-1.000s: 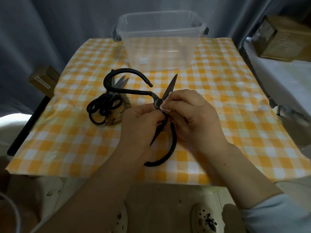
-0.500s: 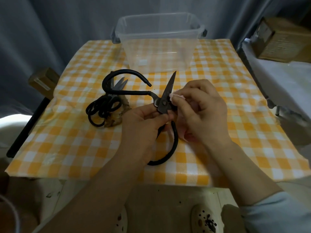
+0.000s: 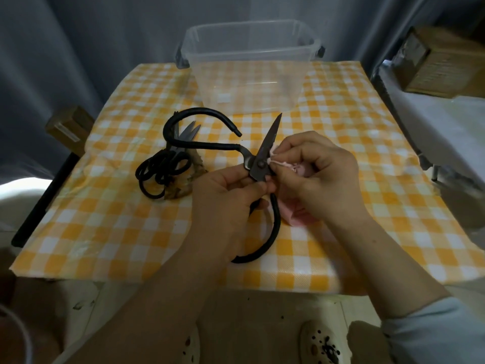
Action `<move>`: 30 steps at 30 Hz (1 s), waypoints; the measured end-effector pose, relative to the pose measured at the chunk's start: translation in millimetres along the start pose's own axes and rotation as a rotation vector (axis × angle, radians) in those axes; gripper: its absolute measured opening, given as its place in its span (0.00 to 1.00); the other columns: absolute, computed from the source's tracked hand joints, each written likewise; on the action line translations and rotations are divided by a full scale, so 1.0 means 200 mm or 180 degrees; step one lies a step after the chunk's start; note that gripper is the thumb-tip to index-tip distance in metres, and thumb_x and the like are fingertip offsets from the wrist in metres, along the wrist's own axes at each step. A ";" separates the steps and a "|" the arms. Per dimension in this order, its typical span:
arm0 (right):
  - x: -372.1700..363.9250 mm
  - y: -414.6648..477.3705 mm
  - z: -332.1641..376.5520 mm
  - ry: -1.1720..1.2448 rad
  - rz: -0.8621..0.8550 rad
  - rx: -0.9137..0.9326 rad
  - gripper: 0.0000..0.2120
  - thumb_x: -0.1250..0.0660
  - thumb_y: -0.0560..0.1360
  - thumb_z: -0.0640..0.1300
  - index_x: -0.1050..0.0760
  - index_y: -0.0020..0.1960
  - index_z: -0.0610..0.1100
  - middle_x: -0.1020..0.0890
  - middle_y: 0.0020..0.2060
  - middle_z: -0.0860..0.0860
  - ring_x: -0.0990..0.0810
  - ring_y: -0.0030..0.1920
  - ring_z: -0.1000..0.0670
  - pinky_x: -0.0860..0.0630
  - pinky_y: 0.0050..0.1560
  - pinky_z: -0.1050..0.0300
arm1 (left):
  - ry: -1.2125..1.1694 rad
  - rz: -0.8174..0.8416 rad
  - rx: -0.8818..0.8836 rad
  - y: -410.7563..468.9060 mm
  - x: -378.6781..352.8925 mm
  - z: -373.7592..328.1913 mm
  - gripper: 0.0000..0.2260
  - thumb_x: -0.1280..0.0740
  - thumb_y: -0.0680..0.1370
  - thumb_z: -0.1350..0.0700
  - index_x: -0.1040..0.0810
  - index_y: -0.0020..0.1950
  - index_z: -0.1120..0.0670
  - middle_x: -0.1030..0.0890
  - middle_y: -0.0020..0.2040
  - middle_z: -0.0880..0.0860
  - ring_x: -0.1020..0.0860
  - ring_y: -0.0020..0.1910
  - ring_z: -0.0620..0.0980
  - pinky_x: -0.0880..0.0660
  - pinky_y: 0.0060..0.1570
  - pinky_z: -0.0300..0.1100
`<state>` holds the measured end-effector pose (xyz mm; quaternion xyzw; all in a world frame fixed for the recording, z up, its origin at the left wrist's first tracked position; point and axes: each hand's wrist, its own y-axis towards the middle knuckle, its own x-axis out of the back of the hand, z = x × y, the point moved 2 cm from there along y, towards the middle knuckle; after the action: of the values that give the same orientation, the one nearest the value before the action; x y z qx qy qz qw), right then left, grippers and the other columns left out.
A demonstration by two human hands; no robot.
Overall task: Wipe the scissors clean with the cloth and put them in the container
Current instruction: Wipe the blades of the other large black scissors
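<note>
Head view: the only labels here are blurred. A pale strip on the brown box (image 3: 69,127) at the left edge of the frame and a small white sticker low on the clear plastic container (image 3: 252,52) both carry marks too soft to read.

The large black scissors (image 3: 258,164) are lifted above the orange-and-white checked tablecloth (image 3: 367,153), in the centre of the frame. One blade points up toward the container, its tip short of the near wall. I cannot tell where the other blade sits. One long handle loop arcs to the upper left and the other drops toward the bottom of the frame.

The left hand (image 3: 231,195) has thumb and fingers curled tight around the scissors just below the pivot. The right hand (image 3: 320,174) pinches a fold of the pink cloth (image 3: 291,214) between thumb and forefinger and presses it against the blade's right edge, just beside the pivot. The rest of the cloth is bunched under that palm.

Left of centre lies a tangle of smaller black-handled scissors (image 3: 165,172), apart from both hands. The container stands at the top centre on the far edge of the table, well apart from the held scissors.
</note>
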<state>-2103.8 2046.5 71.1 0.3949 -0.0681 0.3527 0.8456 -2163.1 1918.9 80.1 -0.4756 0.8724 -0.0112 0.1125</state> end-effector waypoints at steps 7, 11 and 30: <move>0.03 0.03 0.02 0.0284 -0.0513 -0.0607 0.04 0.26 0.69 0.35 0.19 0.39 0.43 0.18 0.40 0.53 0.21 0.44 0.59 0.26 0.47 0.68 | 0.0007 0.0050 -0.0036 0.00 -0.01 0.00 0.10 0.32 0.71 0.71 0.17 0.42 0.56 0.16 0.33 0.51 0.19 0.34 0.44 0.24 0.34 0.33; 0.02 0.03 0.06 0.0482 0.0049 -0.0510 0.06 0.27 0.70 0.37 0.17 0.46 0.43 0.18 0.44 0.48 0.20 0.48 0.56 0.25 0.49 0.66 | -0.0054 0.0003 -0.0006 0.01 0.00 0.00 0.11 0.32 0.72 0.71 0.17 0.42 0.55 0.15 0.36 0.53 0.17 0.37 0.47 0.23 0.34 0.33; 0.00 0.01 0.08 0.0761 -0.0440 -0.0906 0.04 0.30 0.74 0.40 0.18 0.42 0.48 0.18 0.43 0.52 0.20 0.48 0.54 0.24 0.49 0.62 | 0.0074 -0.0024 -0.0117 0.00 0.00 0.01 0.10 0.31 0.72 0.70 0.17 0.42 0.55 0.18 0.31 0.48 0.20 0.33 0.43 0.23 0.36 0.34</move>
<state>-2102.8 2035.4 82.1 0.2304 0.0109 0.3250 0.9172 -2162.6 1919.5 78.7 -0.4808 0.8719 -0.0011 0.0934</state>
